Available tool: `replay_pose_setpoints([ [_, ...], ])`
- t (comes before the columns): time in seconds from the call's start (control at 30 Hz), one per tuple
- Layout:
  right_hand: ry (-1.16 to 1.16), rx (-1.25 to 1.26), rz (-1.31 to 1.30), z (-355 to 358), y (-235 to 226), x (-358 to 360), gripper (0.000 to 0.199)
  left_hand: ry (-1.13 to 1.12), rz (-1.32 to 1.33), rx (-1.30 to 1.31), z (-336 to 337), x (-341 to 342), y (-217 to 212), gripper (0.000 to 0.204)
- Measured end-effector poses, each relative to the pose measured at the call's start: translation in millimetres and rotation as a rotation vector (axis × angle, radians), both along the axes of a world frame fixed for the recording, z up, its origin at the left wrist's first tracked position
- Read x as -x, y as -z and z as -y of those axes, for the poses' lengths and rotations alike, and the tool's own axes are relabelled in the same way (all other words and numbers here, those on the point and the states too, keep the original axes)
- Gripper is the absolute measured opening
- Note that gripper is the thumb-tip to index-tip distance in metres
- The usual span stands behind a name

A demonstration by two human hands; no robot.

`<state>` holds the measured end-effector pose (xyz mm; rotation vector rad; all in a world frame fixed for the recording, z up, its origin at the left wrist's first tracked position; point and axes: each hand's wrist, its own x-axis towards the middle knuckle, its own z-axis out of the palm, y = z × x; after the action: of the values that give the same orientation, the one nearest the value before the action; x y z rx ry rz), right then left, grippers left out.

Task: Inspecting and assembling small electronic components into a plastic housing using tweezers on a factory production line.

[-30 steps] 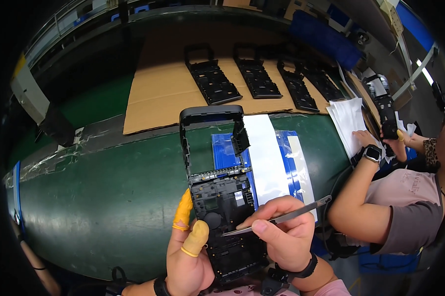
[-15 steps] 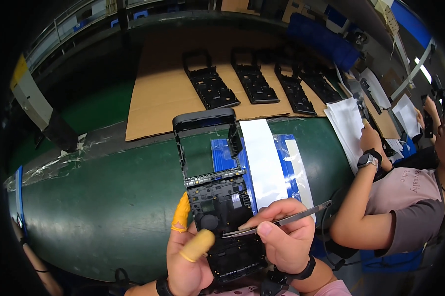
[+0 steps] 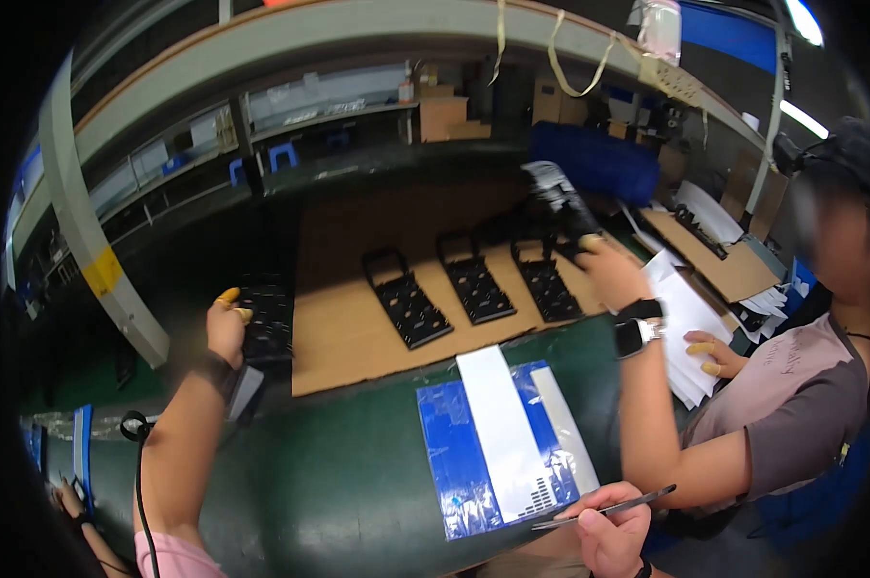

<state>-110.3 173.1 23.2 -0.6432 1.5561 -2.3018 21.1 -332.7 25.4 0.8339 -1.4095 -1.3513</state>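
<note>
Stretched out to the far left, my left hand [image 3: 227,328] grips a black plastic frame [image 3: 268,323] by its near-left side, with yellow finger cots on the fingertips. The frame is beside the left edge of a cardboard sheet [image 3: 334,361]; I cannot tell whether it touches the surface. My right hand [image 3: 613,535], low at the right, pinches a pair of metal tweezers [image 3: 637,502] whose tips point left, over the lower end of a white paper strip [image 3: 502,414]. Several similar black frames [image 3: 411,308] lie in a row on the cardboard.
A blue plastic-wrapped sheet [image 3: 445,448] lies under the paper strip on the green table [image 3: 358,482]. At the right a co-worker's hand [image 3: 613,275] holds another black frame [image 3: 560,197] above the far end of the cardboard. White papers [image 3: 681,328] are by that person.
My left hand has carried the black frame from in front of me to the far left. My right hand, still with the tweezers, is lower. The co-worker has lifted a frame, and the view has tilted up.
</note>
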Motion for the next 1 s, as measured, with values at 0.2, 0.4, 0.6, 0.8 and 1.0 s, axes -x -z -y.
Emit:
replay_pose_setpoints([
  [0.2, 0.028, -0.107, -0.003, -17.6, -8.9, -6.2, 0.013, -0.461, 0.917, 0.593, 136.9, -37.8, 67.8, 0.046],
  [0.4, -0.224, 0.113, 0.158, 3.0, 8.4, 22.0, 0.013, -0.321, 1.074, 0.499, -32.1, 124.2, 25.0, 0.05],
  [0.6, -0.437, 0.283, 0.299, 17.3, -4.8, 30.0, 0.017, -0.084, 0.955, 0.532, -7.2, 180.9, 72.0, 0.027],
  [0.8, -0.491, 0.333, 0.313, 2.9, 5.7, 23.9, 0.014, 0.124, 0.71, 0.307, -33.5, 173.6, 68.6, 0.027],
  [1.0, -0.625, 0.426, 0.235, -11.3, -2.4, 11.1, 0.013, -0.04, 0.727, 0.49, -0.3, 122.2, 64.6, 0.017],
])
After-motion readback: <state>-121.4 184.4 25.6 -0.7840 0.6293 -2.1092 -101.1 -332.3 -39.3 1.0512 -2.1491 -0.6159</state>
